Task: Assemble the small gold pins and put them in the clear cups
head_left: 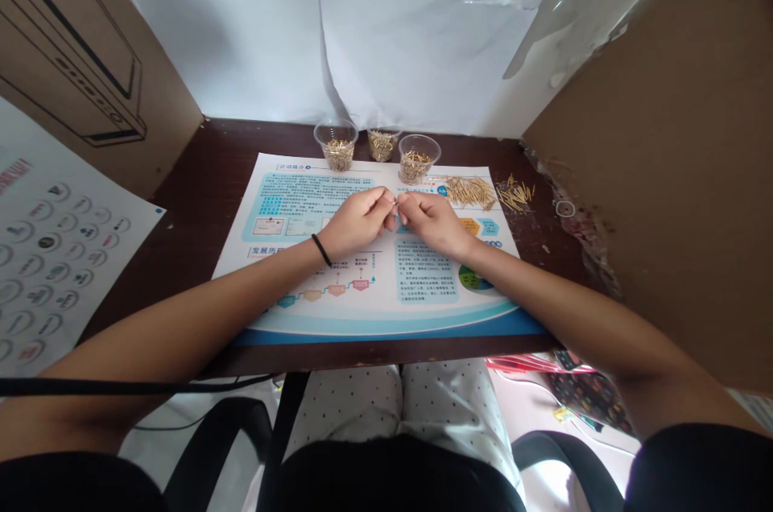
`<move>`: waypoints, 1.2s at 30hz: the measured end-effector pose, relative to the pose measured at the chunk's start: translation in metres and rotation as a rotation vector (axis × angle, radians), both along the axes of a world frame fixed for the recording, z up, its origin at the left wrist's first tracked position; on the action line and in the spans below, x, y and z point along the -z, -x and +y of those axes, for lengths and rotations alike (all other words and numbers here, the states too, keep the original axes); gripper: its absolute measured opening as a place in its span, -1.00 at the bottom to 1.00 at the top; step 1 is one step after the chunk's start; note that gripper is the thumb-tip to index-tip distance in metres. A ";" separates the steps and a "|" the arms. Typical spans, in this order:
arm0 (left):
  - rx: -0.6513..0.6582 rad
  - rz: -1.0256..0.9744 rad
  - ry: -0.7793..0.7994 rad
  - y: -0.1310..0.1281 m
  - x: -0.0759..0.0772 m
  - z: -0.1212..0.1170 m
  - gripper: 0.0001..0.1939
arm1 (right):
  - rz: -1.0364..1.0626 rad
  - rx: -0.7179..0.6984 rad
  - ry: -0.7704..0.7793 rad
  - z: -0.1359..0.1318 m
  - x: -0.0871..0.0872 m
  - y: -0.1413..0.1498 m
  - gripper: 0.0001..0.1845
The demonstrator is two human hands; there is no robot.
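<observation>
My left hand (357, 220) and my right hand (427, 220) meet over the middle of a printed blue-and-white sheet (362, 303) on a dark wooden table (199, 198). Both hands are closed in a pinch, fingertips touching around a tiny pale pin (395, 204) between them. A black band circles my left wrist. Just beyond my right hand lies a loose pile of brass pins (469, 192), with a smaller pile (514, 195) to its right.
Three clear plastic cups with brass pins stand at the sheet's far edge: left (336, 145), middle (382, 143), right (418, 158). Cardboard walls stand left (90, 53) and right (664, 174); white plastic sheeting (386, 37) hangs behind. A sticker sheet (48, 238) lies at left.
</observation>
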State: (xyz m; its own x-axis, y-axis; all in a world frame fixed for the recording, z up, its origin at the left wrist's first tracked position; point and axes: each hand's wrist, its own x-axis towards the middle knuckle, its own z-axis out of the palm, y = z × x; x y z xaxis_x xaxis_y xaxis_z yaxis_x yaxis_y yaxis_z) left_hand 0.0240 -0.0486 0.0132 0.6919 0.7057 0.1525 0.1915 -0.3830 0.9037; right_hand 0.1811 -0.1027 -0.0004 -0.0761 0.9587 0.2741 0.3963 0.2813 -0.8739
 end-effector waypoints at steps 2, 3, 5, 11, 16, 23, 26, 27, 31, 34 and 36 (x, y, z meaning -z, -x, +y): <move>-0.005 -0.002 -0.018 0.000 0.002 0.001 -0.66 | -0.014 -0.036 0.004 0.001 0.001 -0.002 -0.52; -0.011 -0.002 -0.021 0.000 0.003 0.001 -0.67 | -0.019 -0.050 0.013 0.001 0.001 -0.003 -0.52; -0.027 0.003 -0.024 0.000 0.005 0.002 -0.68 | -0.029 -0.074 0.039 0.001 0.000 -0.005 -0.57; -0.063 0.006 -0.016 -0.001 0.004 0.003 -0.72 | -0.071 -0.157 0.097 -0.005 -0.013 -0.011 -0.70; -0.057 0.078 -0.066 0.000 -0.001 -0.001 -0.68 | -0.379 -0.100 -0.068 -0.010 -0.020 -0.014 -0.70; -0.085 0.104 -0.134 -0.001 -0.001 -0.003 -0.71 | -0.357 -0.080 -0.066 -0.010 -0.016 -0.012 -0.67; -0.097 0.117 -0.150 -0.001 -0.001 -0.004 -0.68 | -0.273 -0.056 -0.038 -0.010 -0.015 -0.011 -0.65; -0.100 0.120 -0.152 -0.001 -0.001 -0.005 -0.67 | -0.246 -0.053 -0.024 -0.009 -0.014 -0.012 -0.66; -0.103 0.139 -0.154 -0.002 -0.003 -0.006 -0.67 | -0.165 -0.088 0.016 -0.006 -0.013 -0.019 -0.69; -0.097 0.154 -0.166 -0.003 -0.004 -0.006 -0.67 | -0.094 -0.105 0.057 -0.004 -0.012 -0.023 -0.69; -0.098 0.158 -0.173 -0.003 -0.003 -0.006 -0.66 | -0.058 -0.107 0.077 -0.004 -0.011 -0.023 -0.68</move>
State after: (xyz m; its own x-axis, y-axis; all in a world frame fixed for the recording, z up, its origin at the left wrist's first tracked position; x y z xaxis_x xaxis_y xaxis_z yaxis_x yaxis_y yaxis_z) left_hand 0.0273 -0.0547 0.0165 0.6465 0.7432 0.1722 0.3688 -0.5021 0.7822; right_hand 0.2046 -0.1062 0.0111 -0.1923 0.9624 0.1917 0.4183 0.2571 -0.8712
